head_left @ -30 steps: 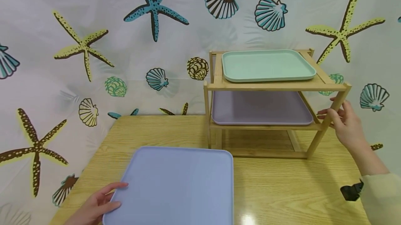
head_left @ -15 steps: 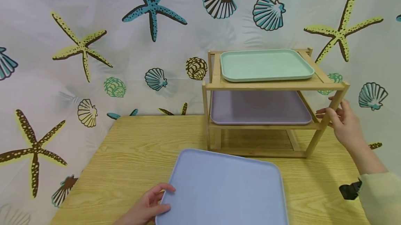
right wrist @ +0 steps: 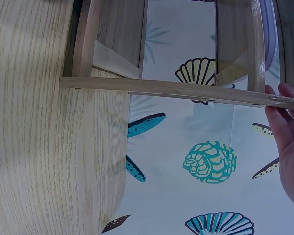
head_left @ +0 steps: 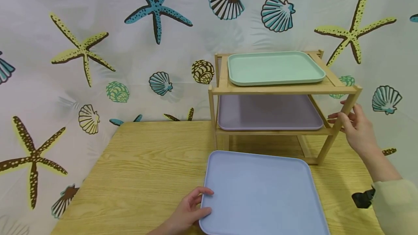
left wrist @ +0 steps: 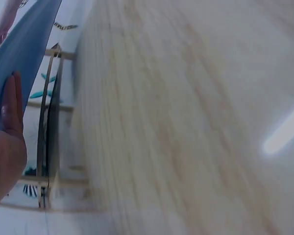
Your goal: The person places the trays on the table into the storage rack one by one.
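Observation:
My left hand (head_left: pixel 187 210) grips a light blue rectangular tray (head_left: pixel 261 193) by its left edge. In the left wrist view, fingers of that hand (left wrist: pixel 9 142) lie against the underside of the tray (left wrist: pixel 27 54), which is raised off the tabletop. A wooden tiered rack (head_left: pixel 284 90) stands just behind the tray. Its right front post is held by my right hand (head_left: pixel 359 129); the right wrist view shows fingertips curled over that post (right wrist: pixel 176 89). On the rack, a mint green tray (head_left: pixel 275 69) lies on top and a purple tray (head_left: pixel 269 113) on the middle shelf.
The wood-grain table (head_left: pixel 150 162) extends to the left of the rack. Behind it hangs a white cloth (head_left: pixel 183 100) printed with starfish and shells. A small black object (head_left: pixel 363 199) shows beside the right sleeve (head_left: pixel 396 202).
My left hand has carried the blue tray to the right, from left of the rack to in front of it. My right hand has kept its grip on the rack post.

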A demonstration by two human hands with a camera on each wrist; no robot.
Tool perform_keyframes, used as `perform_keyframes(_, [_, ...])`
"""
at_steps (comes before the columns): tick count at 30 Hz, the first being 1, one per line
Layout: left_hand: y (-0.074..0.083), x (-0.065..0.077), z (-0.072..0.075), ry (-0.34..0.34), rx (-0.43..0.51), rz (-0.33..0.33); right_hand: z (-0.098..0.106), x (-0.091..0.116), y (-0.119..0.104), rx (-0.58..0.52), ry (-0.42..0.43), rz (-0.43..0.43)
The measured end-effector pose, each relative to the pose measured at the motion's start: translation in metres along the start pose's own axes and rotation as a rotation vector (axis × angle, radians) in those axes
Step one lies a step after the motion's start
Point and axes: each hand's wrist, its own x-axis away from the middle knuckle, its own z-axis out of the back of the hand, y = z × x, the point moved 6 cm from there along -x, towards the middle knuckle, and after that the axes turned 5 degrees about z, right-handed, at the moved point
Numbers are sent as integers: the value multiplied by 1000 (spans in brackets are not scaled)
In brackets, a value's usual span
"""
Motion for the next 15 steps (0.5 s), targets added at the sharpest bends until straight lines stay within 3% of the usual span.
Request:
perform_keyframes(10, [-13, -35, -24, 132, 30, 71, 1, -1, 1, 7, 3, -5])
perform_keyframes(15, [-15, -48, -27, 193, 50, 57, 1, -1, 0, 5, -7, 11])
